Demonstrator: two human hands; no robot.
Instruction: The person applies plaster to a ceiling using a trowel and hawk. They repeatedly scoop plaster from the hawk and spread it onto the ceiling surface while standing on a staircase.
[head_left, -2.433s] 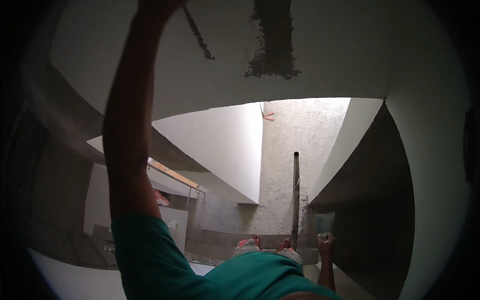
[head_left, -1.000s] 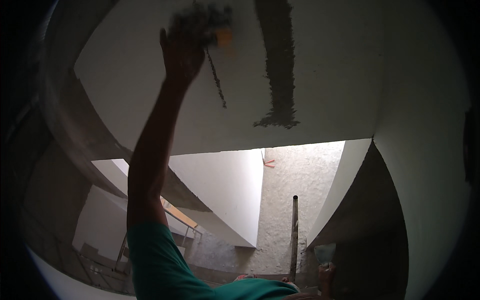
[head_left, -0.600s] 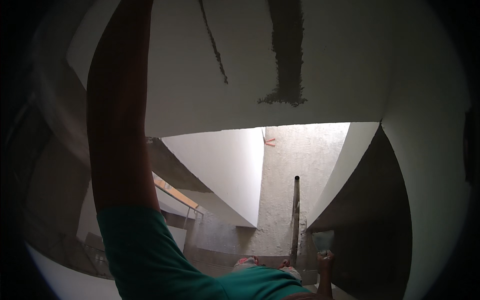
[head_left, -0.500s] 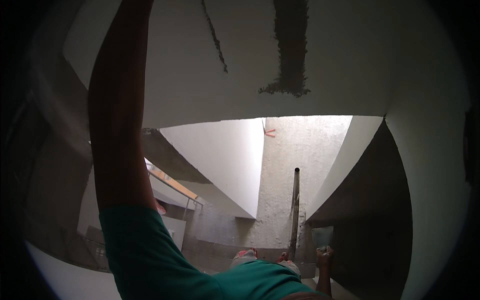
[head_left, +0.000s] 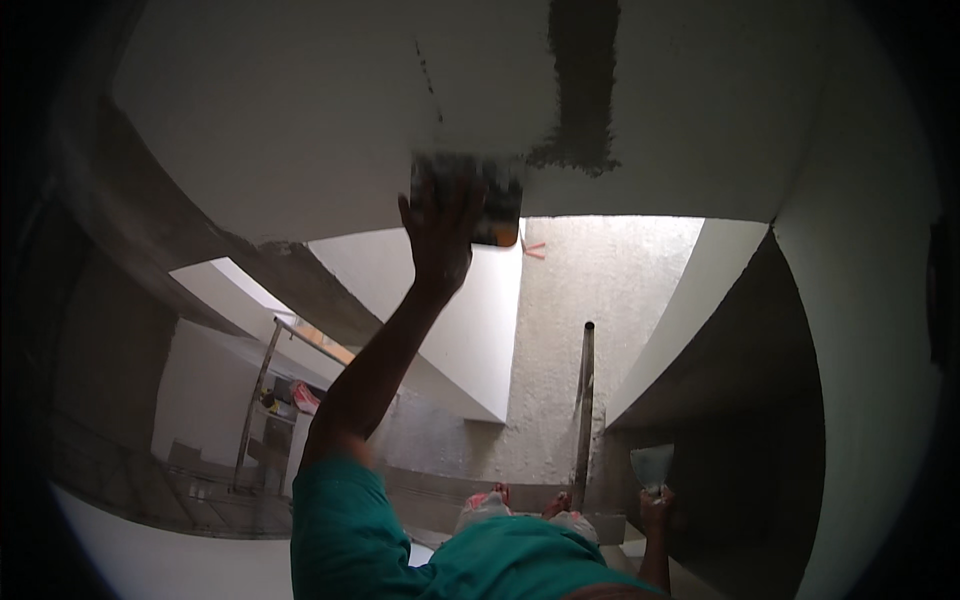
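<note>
My left hand (head_left: 440, 240) presses a flat, dark rectangular putty spreader (head_left: 503, 205) against the white wall surface (head_left: 330, 130). Its fingers lie over the plate, and an orange patch shows at one lower corner. Just above the spreader runs a thin broken dark line, and to its right is a wide dark grey strip (head_left: 582, 90) with ragged edges. Low on the right, my right hand (head_left: 656, 508) grips a putty knife (head_left: 652, 463) by its handle, the wide blade pointing up, away from the wall.
An upright pipe (head_left: 587, 400) stands beyond my feet (head_left: 555, 505), in front of a rough pale floor (head_left: 560, 290). At the left are a metal frame (head_left: 257, 400) and a red-and-white bag (head_left: 304, 397). White slanted walls (head_left: 470, 330) edge the opening.
My left arm has come down from the top edge, bringing the spreader into view low on the wall. The thin dark line has become fainter and shorter. The right hand has barely moved.
</note>
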